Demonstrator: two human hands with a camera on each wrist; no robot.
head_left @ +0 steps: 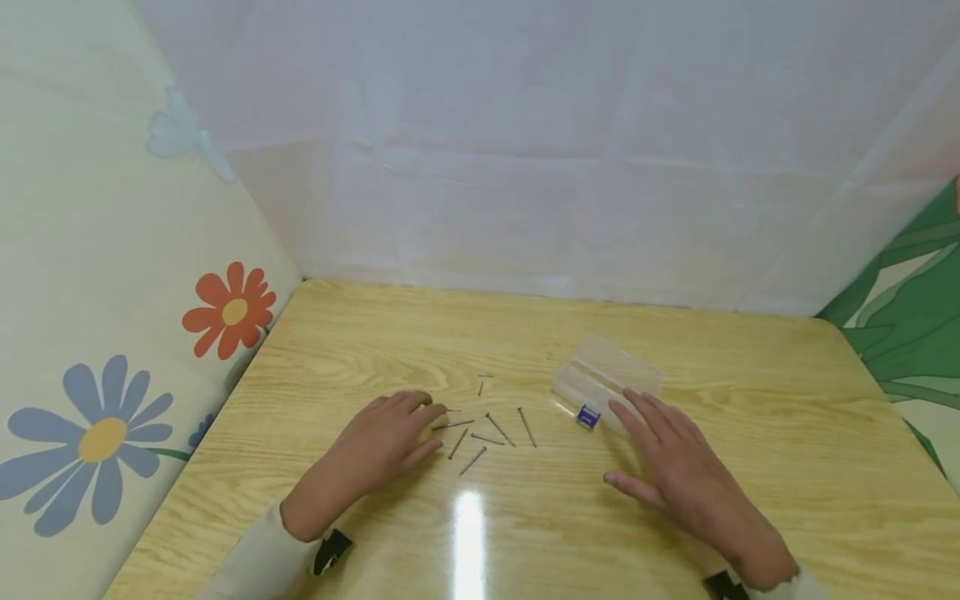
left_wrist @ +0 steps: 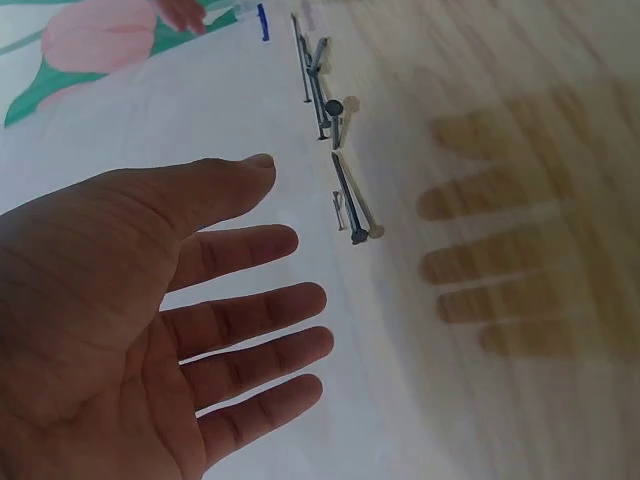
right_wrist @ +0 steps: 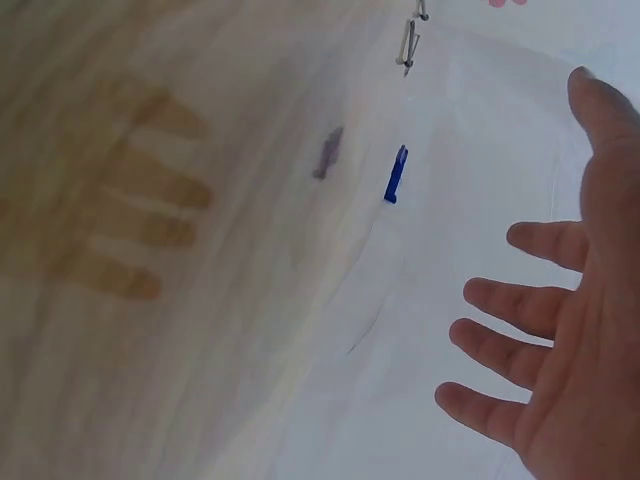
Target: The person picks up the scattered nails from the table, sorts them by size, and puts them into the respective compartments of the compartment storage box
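Observation:
Several grey metal nails (head_left: 500,429) lie scattered on the wooden table between the hands, two smaller ones (head_left: 481,387) a little farther back. To the right is a clear plastic box (head_left: 607,367) with a blue latch (head_left: 588,416). My left hand (head_left: 382,442) hovers just left of the nails, its fingers extended and apart; in the left wrist view the palm (left_wrist: 90,300) holds nothing. My right hand (head_left: 678,458) is over the near right side of the box, hiding part of it. Its fingers (right_wrist: 520,305) are spread, with nothing in them in the right wrist view.
The wood-grain table (head_left: 375,333) meets a white sheet (head_left: 480,217) at the back. A flower-patterned cloth (head_left: 97,275) hangs on the left, and a green leaf print (head_left: 907,308) on the right. A bright light reflection (head_left: 469,542) shows on the near tabletop.

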